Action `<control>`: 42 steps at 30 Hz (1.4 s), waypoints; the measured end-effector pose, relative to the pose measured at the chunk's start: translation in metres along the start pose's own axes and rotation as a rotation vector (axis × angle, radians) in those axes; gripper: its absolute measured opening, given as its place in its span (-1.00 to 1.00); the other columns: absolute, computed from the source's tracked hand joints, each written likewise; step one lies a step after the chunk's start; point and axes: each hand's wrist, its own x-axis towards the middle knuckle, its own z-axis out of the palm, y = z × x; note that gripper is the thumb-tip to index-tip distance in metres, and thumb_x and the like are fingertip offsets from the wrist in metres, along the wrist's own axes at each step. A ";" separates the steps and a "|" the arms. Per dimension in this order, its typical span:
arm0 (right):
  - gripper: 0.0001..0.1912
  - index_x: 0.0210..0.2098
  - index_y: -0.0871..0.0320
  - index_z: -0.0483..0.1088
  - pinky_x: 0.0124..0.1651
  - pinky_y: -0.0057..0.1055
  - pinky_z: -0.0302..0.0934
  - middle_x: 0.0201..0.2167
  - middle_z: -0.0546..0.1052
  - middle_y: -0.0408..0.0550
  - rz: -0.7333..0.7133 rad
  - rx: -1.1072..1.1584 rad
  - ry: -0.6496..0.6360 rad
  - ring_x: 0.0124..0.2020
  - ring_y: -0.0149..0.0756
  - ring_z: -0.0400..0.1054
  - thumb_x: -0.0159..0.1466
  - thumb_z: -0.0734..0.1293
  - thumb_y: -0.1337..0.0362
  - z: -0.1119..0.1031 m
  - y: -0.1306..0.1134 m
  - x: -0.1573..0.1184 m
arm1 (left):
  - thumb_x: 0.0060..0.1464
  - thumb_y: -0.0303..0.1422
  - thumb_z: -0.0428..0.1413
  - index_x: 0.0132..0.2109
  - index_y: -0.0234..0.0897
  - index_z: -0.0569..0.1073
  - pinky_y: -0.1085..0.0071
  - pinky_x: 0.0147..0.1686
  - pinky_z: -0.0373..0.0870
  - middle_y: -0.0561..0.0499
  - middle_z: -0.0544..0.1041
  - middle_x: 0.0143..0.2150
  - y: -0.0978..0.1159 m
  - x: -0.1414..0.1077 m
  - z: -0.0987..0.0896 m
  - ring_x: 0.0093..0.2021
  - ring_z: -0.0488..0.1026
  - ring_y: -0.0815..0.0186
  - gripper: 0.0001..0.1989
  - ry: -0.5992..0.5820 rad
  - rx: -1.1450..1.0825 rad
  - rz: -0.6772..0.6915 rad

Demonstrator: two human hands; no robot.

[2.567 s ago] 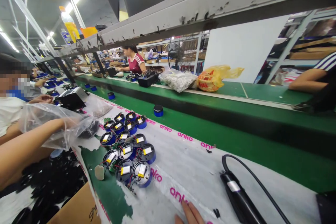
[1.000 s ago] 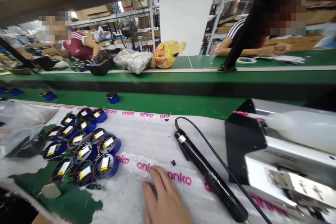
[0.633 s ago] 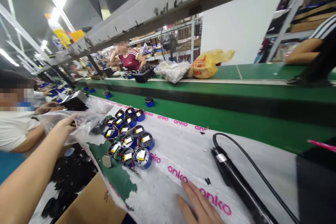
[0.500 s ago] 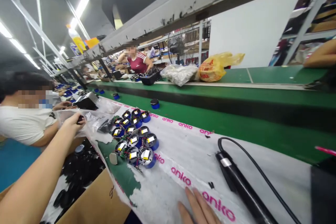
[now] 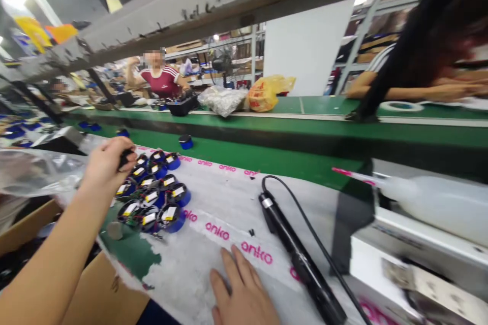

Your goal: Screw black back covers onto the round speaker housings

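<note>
My left hand (image 5: 110, 160) is closed round a small black part (image 5: 126, 159), raised at the back left edge of a group of round blue-and-black units (image 5: 151, 195). These units lie open, with white-and-yellow batteries showing inside. My right hand (image 5: 244, 289) rests with fingers spread on the white sheet (image 5: 190, 269) printed in pink, holding nothing. To its right lies a black electric screwdriver (image 5: 301, 259) with a cable.
A clear plastic bag (image 5: 38, 170) lies at the left above a cardboard box (image 5: 95, 289). Behind the sheet runs a green belt (image 5: 236, 150) carrying a blue unit (image 5: 185, 141). A white bottle (image 5: 438, 203) lies at right. People sit across the bench.
The view has turned right. My left hand has come out of the plastic bag with the black part, nearer the units. More of my right hand shows on the sheet.
</note>
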 end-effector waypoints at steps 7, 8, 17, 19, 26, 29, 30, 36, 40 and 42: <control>-0.56 0.07 -0.11 0.50 0.21 -0.27 0.33 0.30 0.32 -0.11 0.057 0.147 -0.116 0.30 -0.02 0.24 0.26 0.38 -0.09 0.003 0.018 0.002 | 0.28 -0.29 0.17 -0.01 -0.33 0.49 0.21 -0.17 0.55 -0.06 0.55 -0.07 -0.073 -0.082 0.171 -0.16 0.55 0.23 -0.77 -0.634 0.448 0.224; -0.57 0.10 -0.13 0.48 0.20 -0.31 0.33 0.29 0.33 -0.13 0.111 0.153 -0.097 0.27 -0.08 0.28 0.32 0.32 -0.09 0.006 0.017 0.000 | 0.28 -0.28 0.16 -0.01 -0.33 0.49 0.19 -0.14 0.54 -0.07 0.55 -0.05 -0.078 -0.088 0.184 -0.14 0.54 0.22 -0.77 -0.707 0.498 0.281; -0.54 0.15 -0.07 0.46 0.10 -0.36 0.43 0.19 0.44 -0.10 0.389 0.097 0.115 0.09 -0.13 0.48 0.36 0.25 -0.07 0.050 0.005 0.002 | 0.30 -0.30 0.13 0.02 -0.29 0.48 0.10 -0.02 0.49 -0.10 0.52 0.03 -0.090 -0.099 0.196 -0.02 0.50 0.16 -0.78 -0.927 0.698 0.631; -0.55 0.16 -0.02 0.46 0.07 -0.33 0.45 0.19 0.44 -0.06 0.367 0.080 0.132 0.09 -0.11 0.48 0.36 0.27 -0.03 0.056 0.005 0.002 | 0.29 -0.31 0.14 0.02 -0.30 0.48 0.08 0.01 0.46 -0.09 0.52 0.02 -0.086 -0.096 0.192 -0.01 0.50 0.15 -0.79 -0.981 0.688 0.679; -0.60 0.07 -0.04 0.49 0.15 -0.34 0.39 0.25 0.40 -0.10 0.017 0.023 0.116 0.22 -0.12 0.36 0.36 0.27 -0.05 0.037 0.017 -0.007 | 0.29 -0.33 0.15 0.00 -0.28 0.50 0.06 0.05 0.44 -0.08 0.54 0.02 -0.061 -0.085 0.188 0.05 0.48 0.13 -0.81 -1.142 0.701 0.762; -0.54 0.10 0.03 0.45 0.16 -0.28 0.37 0.28 0.35 0.02 -0.133 0.010 0.110 0.28 -0.03 0.28 0.35 0.27 -0.07 0.023 0.024 -0.010 | 0.33 -0.37 0.10 -0.06 -0.31 0.52 0.06 0.05 0.44 -0.05 0.57 -0.08 -0.049 -0.078 0.183 -0.01 0.51 0.17 -0.86 -1.097 0.757 0.767; -0.53 0.13 0.06 0.43 0.15 -0.26 0.38 0.28 0.35 0.08 -0.147 0.006 0.112 0.28 0.00 0.28 0.36 0.26 -0.05 0.020 0.025 -0.012 | 0.33 -0.37 0.09 -0.06 -0.32 0.51 0.07 0.04 0.44 -0.05 0.57 -0.09 -0.046 -0.074 0.179 -0.02 0.52 0.17 -0.85 -1.062 0.781 0.761; -0.53 0.16 0.13 0.41 0.12 -0.16 0.41 0.29 0.32 0.19 -0.192 -0.015 0.091 0.27 0.11 0.27 0.34 0.32 0.06 0.015 0.029 -0.017 | 0.35 -0.50 0.00 0.11 -0.28 0.43 0.29 -0.12 0.48 -0.03 0.60 -0.12 -0.035 -0.046 0.134 -0.15 0.56 0.26 -0.74 -0.907 0.899 0.696; -0.57 0.14 0.12 0.42 0.04 -0.15 0.47 0.26 0.36 0.20 -0.221 -0.097 0.131 0.23 0.13 0.32 0.34 0.30 0.08 0.013 0.030 -0.018 | 0.36 -0.39 -0.06 0.00 -0.26 0.49 0.32 -0.27 0.38 -0.03 0.57 -0.35 -0.034 -0.041 0.093 -0.29 0.55 0.16 -0.76 -0.667 1.022 0.619; -0.57 0.12 0.11 0.43 -0.01 -0.16 0.50 0.24 0.39 0.20 -0.242 -0.117 0.147 0.20 0.13 0.36 0.34 0.30 0.04 0.011 0.030 -0.018 | 0.36 -0.27 -0.07 -0.11 -0.26 0.50 0.33 -0.37 0.32 0.03 0.46 -0.52 -0.034 -0.048 0.068 -0.44 0.50 0.15 -0.73 -0.571 1.070 0.564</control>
